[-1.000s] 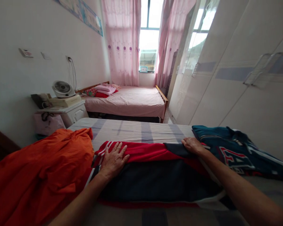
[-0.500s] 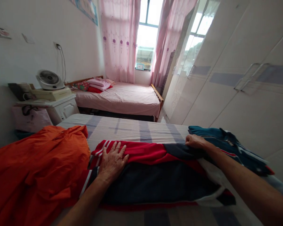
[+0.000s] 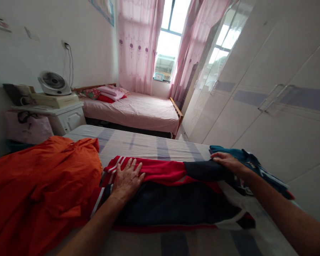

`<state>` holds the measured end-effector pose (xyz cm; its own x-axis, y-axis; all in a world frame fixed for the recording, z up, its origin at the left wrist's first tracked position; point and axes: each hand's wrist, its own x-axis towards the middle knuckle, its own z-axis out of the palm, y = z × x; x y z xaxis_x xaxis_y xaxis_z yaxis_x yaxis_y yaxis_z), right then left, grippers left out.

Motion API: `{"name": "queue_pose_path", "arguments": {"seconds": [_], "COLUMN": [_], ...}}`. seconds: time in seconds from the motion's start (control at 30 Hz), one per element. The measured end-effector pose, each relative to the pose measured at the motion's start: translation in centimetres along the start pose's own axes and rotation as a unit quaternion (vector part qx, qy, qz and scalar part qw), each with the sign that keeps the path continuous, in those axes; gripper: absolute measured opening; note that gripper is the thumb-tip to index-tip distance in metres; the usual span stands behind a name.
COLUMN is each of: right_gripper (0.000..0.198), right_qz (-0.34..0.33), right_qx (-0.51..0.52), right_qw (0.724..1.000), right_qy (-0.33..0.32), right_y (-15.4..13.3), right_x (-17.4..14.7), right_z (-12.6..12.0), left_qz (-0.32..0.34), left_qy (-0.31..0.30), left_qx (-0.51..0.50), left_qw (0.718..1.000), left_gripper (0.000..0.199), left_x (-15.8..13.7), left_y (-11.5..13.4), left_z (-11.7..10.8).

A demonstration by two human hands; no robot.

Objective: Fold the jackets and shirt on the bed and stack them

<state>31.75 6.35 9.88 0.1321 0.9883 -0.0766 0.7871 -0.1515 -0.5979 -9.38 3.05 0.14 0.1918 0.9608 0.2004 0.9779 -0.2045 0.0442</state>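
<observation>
A red and navy track jacket [image 3: 181,202] with white stripes lies folded across the bed in front of me. My left hand [image 3: 127,177] rests flat, fingers spread, on the red part near the white stripes. At the jacket's far right, my right hand [image 3: 226,161] lies on the navy part of the folded strip, fingers stretched out and loosened. Left of the jacket, and partly against it, spreads an orange garment [image 3: 48,177]. Beyond my right hand sits a folded teal garment [image 3: 264,170] with white and red trim, partly hidden by my forearm.
The near bed has a striped sheet [image 3: 138,144]. Behind it stands a second bed with a pink sheet [image 3: 141,110] and folded bedding [image 3: 109,93]. A fan [image 3: 54,83] tops the nightstand [image 3: 72,117] on the left. White wardrobe doors [image 3: 282,124] line the right side.
My right hand has gone from a closed grip on the navy cloth to straighter fingers on top. The navy strip lies flatter. My left hand stays put; the view has shifted slightly.
</observation>
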Motion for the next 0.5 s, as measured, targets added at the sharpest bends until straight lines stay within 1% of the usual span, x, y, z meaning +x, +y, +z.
{"name": "queue_pose_path", "arguments": {"seconds": [0.03, 0.07, 0.1, 0.13, 0.17, 0.2, 0.23, 0.27, 0.3, 0.33, 0.37, 0.4, 0.43, 0.47, 0.5], "right_gripper": [0.039, 0.04, 0.04, 0.039, 0.038, 0.038, 0.04, 0.042, 0.043, 0.044, 0.044, 0.043, 0.041, 0.04, 0.041], "right_qz": [-0.022, -0.051, -0.084, -0.114, -0.131, -0.132, -0.109, -0.069, -0.024, 0.015, 0.037, 0.04, 0.028, 0.005, -0.018], "right_qx": [0.007, 0.004, -0.009, -0.027, -0.039, -0.033, -0.007, 0.034, 0.079, 0.115, 0.132, 0.129, 0.116, 0.095, 0.074], "right_qw": [0.997, 0.987, 0.97, 0.95, 0.937, 0.937, 0.951, 0.969, 0.983, 0.99, 0.99, 0.991, 0.993, 0.995, 0.997], "right_qy": [0.069, 0.15, 0.229, 0.291, 0.322, 0.321, 0.29, 0.235, 0.163, 0.085, 0.023, -0.015, -0.025, -0.012, 0.017], "right_y": [-0.7, -1.4, -2.0, -2.5, -2.9, -3.1, -3.1, -3.0, -2.8, -2.6, -2.5, -2.4, -2.4, -2.6, -3.0], "right_x": [-0.2, -0.5, -0.9, -1.3, -1.6, -1.9, -1.9, -1.9, -1.7, -1.4, -1.0, -0.7, -0.4, -0.4, -0.7], "right_z": [0.0, 0.0, 0.0, 0.0, 0.0, 0.1, 0.2, 0.4, 0.5, 0.7, 0.9, 1.0, 1.0, 1.0, 0.9], "left_qz": [-0.001, 0.0, 0.001, 0.004, 0.005, 0.006, 0.005, 0.006, 0.006, 0.008, 0.009, 0.011, 0.012, 0.011, 0.011], "left_qy": [0.0, -0.001, -0.002, -0.002, -0.001, 0.0, 0.001, 0.001, 0.001, 0.001, 0.001, 0.002, 0.002, 0.003, 0.005], "left_qx": [-0.002, -0.004, -0.005, -0.005, -0.005, -0.005, -0.004, -0.003, -0.002, -0.001, 0.0, 0.0, 0.001, 0.0, 0.0], "left_qw": [1.0, 1.0, 1.0, 1.0, 1.0, 1.0, 1.0, 1.0, 1.0, 1.0, 1.0, 1.0, 1.0, 1.0, 1.0], "left_gripper": [0.047, 0.047, 0.047, 0.047, 0.047, 0.047, 0.047, 0.047, 0.047, 0.047, 0.046, 0.046, 0.046, 0.046, 0.046], "left_x": [0.0, 0.0, 0.1, 0.1, 0.1, 0.1, 0.1, 0.1, 0.1, 0.1, 0.1, 0.1, 0.1, 0.1, 0.1], "left_y": [0.0, 0.0, 0.0, 0.0, 0.0, 0.0, 0.0, -0.1, -0.1, -0.2, -0.2, -0.3, -0.3, -0.3, -0.3], "left_z": [0.0, -0.1, -0.1, -0.1, 0.0, 0.0, 0.1, 0.1, 0.2, 0.3, 0.4, 0.4, 0.5, 0.5, 0.5]}}
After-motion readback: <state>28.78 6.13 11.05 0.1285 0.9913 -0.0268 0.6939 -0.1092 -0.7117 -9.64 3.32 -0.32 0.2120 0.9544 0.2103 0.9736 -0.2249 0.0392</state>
